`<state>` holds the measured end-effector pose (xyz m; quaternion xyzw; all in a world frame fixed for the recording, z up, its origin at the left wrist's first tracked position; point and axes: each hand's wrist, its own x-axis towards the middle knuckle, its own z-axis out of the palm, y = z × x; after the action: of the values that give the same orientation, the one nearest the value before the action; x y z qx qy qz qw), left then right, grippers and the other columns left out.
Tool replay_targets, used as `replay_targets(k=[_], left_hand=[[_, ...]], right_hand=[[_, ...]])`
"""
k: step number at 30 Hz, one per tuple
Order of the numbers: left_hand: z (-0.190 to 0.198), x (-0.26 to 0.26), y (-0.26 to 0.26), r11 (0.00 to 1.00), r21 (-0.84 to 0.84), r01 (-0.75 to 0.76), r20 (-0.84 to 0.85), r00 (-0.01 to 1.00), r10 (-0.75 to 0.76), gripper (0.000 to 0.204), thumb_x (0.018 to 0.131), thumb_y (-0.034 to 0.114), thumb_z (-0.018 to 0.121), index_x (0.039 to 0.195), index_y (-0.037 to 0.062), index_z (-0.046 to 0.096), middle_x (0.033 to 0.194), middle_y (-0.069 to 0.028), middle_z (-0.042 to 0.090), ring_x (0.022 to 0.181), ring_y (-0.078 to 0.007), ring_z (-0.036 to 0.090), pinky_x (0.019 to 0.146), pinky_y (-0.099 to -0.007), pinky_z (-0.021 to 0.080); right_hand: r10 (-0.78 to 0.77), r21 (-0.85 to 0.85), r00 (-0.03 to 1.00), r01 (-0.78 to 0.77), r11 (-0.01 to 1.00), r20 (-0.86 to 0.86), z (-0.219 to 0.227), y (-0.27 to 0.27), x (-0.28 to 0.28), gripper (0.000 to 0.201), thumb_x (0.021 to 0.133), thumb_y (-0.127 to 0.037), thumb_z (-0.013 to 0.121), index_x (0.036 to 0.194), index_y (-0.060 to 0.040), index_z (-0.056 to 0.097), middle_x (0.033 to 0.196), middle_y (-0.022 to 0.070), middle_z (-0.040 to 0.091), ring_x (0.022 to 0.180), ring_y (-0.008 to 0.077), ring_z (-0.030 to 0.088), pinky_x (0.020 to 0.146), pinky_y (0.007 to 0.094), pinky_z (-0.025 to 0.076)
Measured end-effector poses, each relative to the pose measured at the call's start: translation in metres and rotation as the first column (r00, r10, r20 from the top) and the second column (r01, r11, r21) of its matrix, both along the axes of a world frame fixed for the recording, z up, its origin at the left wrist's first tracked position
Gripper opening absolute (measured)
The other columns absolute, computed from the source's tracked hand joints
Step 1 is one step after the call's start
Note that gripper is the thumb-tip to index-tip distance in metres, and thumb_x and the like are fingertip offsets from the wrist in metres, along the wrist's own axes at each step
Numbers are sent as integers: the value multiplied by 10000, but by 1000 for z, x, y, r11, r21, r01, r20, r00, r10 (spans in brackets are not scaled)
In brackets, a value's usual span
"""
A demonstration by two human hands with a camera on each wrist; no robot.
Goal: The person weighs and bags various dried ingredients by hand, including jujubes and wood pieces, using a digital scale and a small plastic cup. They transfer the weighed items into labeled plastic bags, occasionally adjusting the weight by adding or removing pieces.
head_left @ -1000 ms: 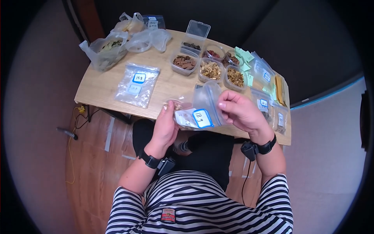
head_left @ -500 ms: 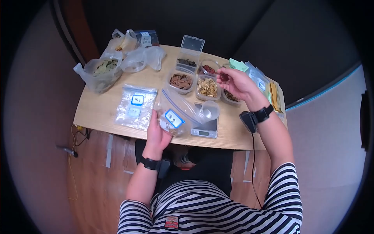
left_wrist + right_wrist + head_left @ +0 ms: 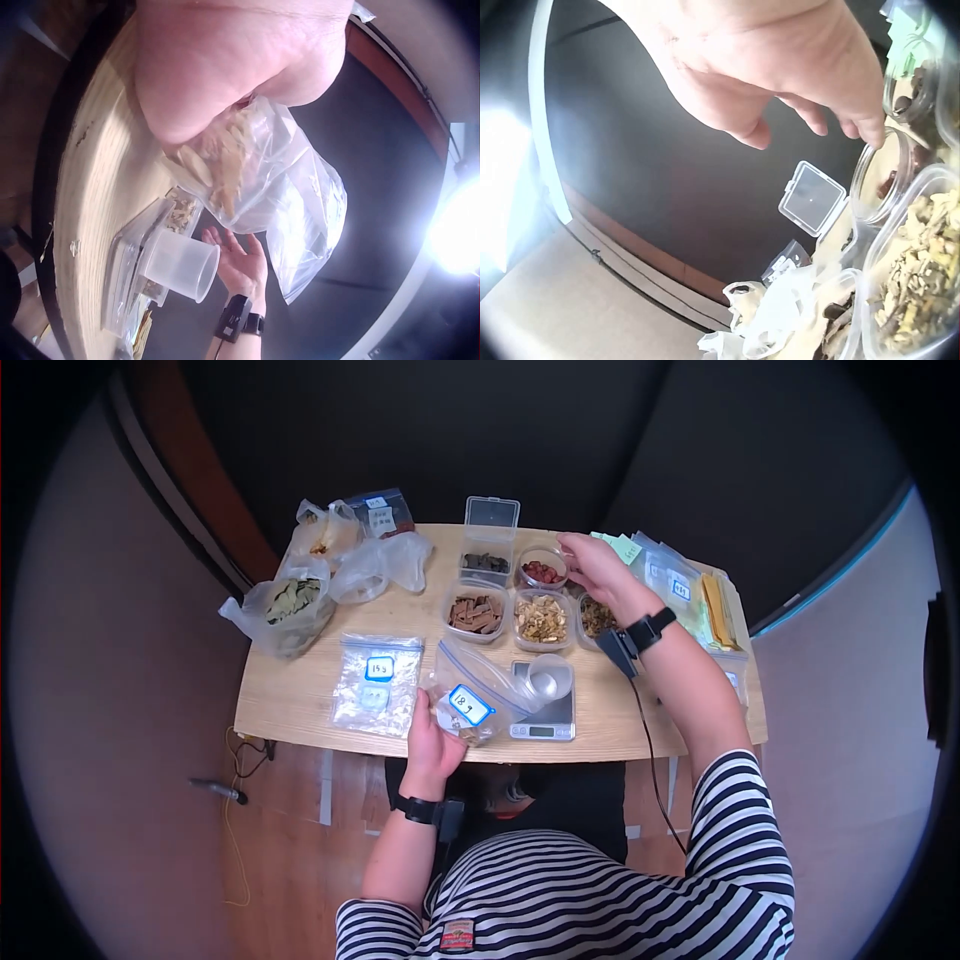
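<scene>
My left hand (image 3: 436, 748) grips a clear zip bag (image 3: 497, 682) low down near the table's front edge; its label reads "18 g". Pale slices (image 3: 232, 161) show inside the bag in the left wrist view. At the back of the table, my right hand (image 3: 603, 573) reaches over a round clear jar of dark red dates (image 3: 543, 573). In the right wrist view its thumb stands apart from the fingers, nothing shows between them, and a fingertip is right at the jar's rim (image 3: 862, 184). A translucent cup (image 3: 551, 678) stands on a digital scale (image 3: 544, 731).
Tubs of brown bark pieces (image 3: 474, 613), pale yellow chips (image 3: 542, 620) and dark pieces (image 3: 486, 563) surround the jar. A flat zip bag (image 3: 375, 700) marked "15 g" lies left. Plastic bags (image 3: 290, 610) sit back left; packets and envelopes (image 3: 716, 610) lie right.
My right hand let go of the bag's top, then held a dark red date near the jar; now it is over the jar without one visible. My left hand lowered the bag beside the scale.
</scene>
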<state>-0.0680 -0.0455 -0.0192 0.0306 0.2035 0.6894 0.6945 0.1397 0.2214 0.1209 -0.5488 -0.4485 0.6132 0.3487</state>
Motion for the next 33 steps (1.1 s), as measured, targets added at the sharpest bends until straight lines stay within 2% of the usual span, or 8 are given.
replay_targets(k=[3,7,8,10,17,27,29,33], left_hand=[[9,-1,1,1000,3,9,-29,1000,-9,636,1072,557,306,1463,75,448,1429,-114,560,1326,-292,526,1134,-474,402],[8,1,-2,1000,-3,3,-69,998,-3,719,1044,637,284,1454,74,462,1422,-107,564,1333,-292,513,1155,-480,369],[-1,-1,-1,1000,-17,-20,-78,997,19,752,1025,676,276,1460,90,458,1421,-104,564,1336,-294,509,1162,-486,353],[15,3,-5,1000,-20,-18,-123,992,16,745,1025,677,276,1463,103,457,1423,-102,562,1332,-294,510,1158,-488,356],[29,4,-10,998,-44,-44,-245,969,32,713,1030,667,281,1462,124,448,1387,-102,575,1288,-290,543,1098,-484,426],[65,10,-7,995,47,-88,-451,887,100,628,1086,550,249,1436,68,447,1382,-110,574,1284,-283,554,1100,-463,428],[69,15,-10,989,66,-130,-420,896,146,554,1110,468,253,1361,35,492,1340,-135,590,1261,-282,576,1100,-435,437],[75,22,-9,986,16,-163,-376,913,157,514,1115,445,257,1287,37,517,1255,-136,618,1196,-278,606,1062,-439,466]], right_hand=[[46,242,998,-56,969,48,24,-59,3,297,989,-231,636,1200,-23,664,1127,28,663,1051,124,591,847,286,495],[385,437,917,-389,811,104,29,-153,21,281,966,-233,667,1161,-33,692,1210,79,657,1123,167,593,950,364,491],[386,436,919,-379,816,75,28,-173,23,281,966,-233,667,1161,-33,692,1210,79,657,1123,167,593,950,364,491],[361,674,856,-514,530,369,22,-206,28,289,911,-234,722,1142,-60,711,1243,126,626,1186,260,561,1017,406,453],[202,673,785,-610,419,586,9,-248,33,320,836,-269,775,1082,-70,728,1284,153,570,1223,347,507,1035,458,420],[288,642,816,-574,508,501,8,-235,44,178,881,-214,729,953,-54,696,1128,117,642,1059,323,613,927,407,490],[298,647,883,-468,602,362,12,-236,46,159,905,-190,708,948,-40,678,1069,123,645,964,324,637,854,385,511],[289,681,894,-448,580,342,7,-240,44,150,930,-166,679,970,-21,667,1033,131,641,905,329,638,814,376,511]])
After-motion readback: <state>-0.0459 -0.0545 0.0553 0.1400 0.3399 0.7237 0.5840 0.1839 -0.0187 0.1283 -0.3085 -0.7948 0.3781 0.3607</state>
